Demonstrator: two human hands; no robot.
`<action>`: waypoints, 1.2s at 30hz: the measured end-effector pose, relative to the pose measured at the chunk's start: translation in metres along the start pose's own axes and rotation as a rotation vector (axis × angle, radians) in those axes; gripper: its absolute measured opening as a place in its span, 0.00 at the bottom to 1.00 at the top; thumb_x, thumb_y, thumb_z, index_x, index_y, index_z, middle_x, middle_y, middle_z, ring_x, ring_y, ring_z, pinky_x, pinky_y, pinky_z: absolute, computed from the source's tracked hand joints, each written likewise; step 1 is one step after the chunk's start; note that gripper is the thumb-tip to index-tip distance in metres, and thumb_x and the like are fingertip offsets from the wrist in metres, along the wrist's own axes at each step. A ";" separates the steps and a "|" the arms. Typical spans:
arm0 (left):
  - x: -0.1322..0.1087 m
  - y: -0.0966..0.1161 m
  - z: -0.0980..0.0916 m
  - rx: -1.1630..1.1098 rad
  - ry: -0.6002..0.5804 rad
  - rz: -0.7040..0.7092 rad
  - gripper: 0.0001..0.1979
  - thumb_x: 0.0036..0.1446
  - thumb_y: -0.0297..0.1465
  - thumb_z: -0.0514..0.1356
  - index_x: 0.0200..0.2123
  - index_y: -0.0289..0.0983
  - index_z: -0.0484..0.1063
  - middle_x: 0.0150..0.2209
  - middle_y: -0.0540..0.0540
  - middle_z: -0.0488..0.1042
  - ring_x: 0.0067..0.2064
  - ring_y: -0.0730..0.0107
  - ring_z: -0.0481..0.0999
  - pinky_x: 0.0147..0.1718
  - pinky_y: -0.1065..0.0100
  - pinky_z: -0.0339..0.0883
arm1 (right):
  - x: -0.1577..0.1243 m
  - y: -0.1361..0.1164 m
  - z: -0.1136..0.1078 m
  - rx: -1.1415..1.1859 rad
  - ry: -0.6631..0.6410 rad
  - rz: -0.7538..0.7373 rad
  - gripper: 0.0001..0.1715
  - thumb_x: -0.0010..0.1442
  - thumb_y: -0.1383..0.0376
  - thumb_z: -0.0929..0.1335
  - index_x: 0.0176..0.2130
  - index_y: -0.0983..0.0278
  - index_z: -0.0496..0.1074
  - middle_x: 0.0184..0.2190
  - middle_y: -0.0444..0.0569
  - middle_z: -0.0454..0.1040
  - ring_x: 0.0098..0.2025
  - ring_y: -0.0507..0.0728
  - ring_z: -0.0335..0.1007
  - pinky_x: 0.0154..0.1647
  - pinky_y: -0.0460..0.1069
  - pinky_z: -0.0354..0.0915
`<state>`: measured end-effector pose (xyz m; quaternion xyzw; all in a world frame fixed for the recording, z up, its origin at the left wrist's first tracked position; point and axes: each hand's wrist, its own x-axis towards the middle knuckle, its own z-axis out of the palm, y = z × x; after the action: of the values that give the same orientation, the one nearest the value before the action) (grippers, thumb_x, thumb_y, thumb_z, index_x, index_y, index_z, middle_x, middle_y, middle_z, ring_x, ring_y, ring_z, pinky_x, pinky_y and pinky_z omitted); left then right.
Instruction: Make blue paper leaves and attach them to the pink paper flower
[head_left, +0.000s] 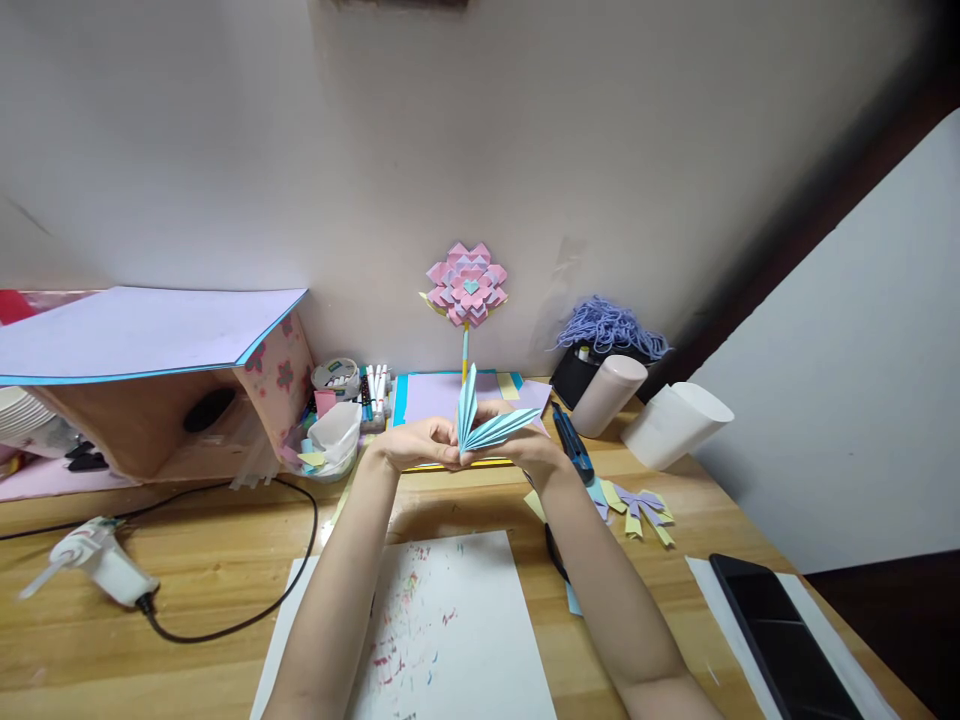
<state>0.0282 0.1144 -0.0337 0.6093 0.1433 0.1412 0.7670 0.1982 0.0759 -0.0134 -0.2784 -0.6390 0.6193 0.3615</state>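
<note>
A light blue pleated paper piece (501,428) is held up over the table, its folds spread into two wings in a V. My left hand (421,442) pinches it near the bottom point of the V. From the other side my right hand (529,447) grips it, with the fingers partly hidden behind the right wing. Just behind the hands, a pink and lilac paper flower (466,285) stands upright on a thin blue and yellow stem (465,350).
A paint-marked white sheet (457,630) lies below my arms. At left are a hot glue gun (112,565) with its black cord and an open box (277,400). To the right are a utility knife (573,442), paper bows (637,508), two cylinders and a phone (780,640).
</note>
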 end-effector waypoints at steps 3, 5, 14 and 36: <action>-0.004 0.011 0.004 0.019 0.137 0.016 0.20 0.35 0.43 0.68 0.20 0.31 0.69 0.19 0.52 0.62 0.23 0.80 0.58 0.23 0.73 0.52 | 0.000 -0.001 -0.002 -0.028 0.110 -0.087 0.11 0.44 0.62 0.72 0.29 0.66 0.72 0.26 0.46 0.72 0.31 0.55 0.69 0.33 0.51 0.66; -0.007 0.022 0.011 0.099 0.311 0.066 0.17 0.38 0.40 0.67 0.20 0.31 0.70 0.18 0.52 0.63 0.23 0.80 0.60 0.24 0.74 0.55 | 0.000 -0.001 -0.003 -0.033 0.208 -0.158 0.11 0.44 0.61 0.72 0.27 0.65 0.71 0.25 0.45 0.70 0.31 0.55 0.67 0.34 0.52 0.66; -0.007 0.044 0.056 0.452 0.892 0.498 0.10 0.45 0.35 0.64 0.29 0.34 0.77 0.28 0.44 0.77 0.29 0.68 0.75 0.29 0.68 0.70 | 0.002 -0.006 -0.007 -0.091 0.488 -0.375 0.13 0.44 0.57 0.72 0.21 0.61 0.67 0.23 0.43 0.65 0.29 0.53 0.62 0.32 0.49 0.61; 0.003 0.040 0.075 1.081 0.977 0.945 0.07 0.49 0.22 0.59 0.33 0.35 0.72 0.29 0.47 0.74 0.30 0.76 0.71 0.29 0.73 0.68 | -0.002 -0.018 0.005 -0.010 0.517 -0.431 0.15 0.42 0.56 0.73 0.22 0.60 0.64 0.25 0.44 0.64 0.28 0.53 0.60 0.27 0.49 0.62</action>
<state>0.0592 0.0574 0.0216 0.7571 0.2358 0.6032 0.0858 0.1972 0.0701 0.0043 -0.2866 -0.5732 0.4344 0.6329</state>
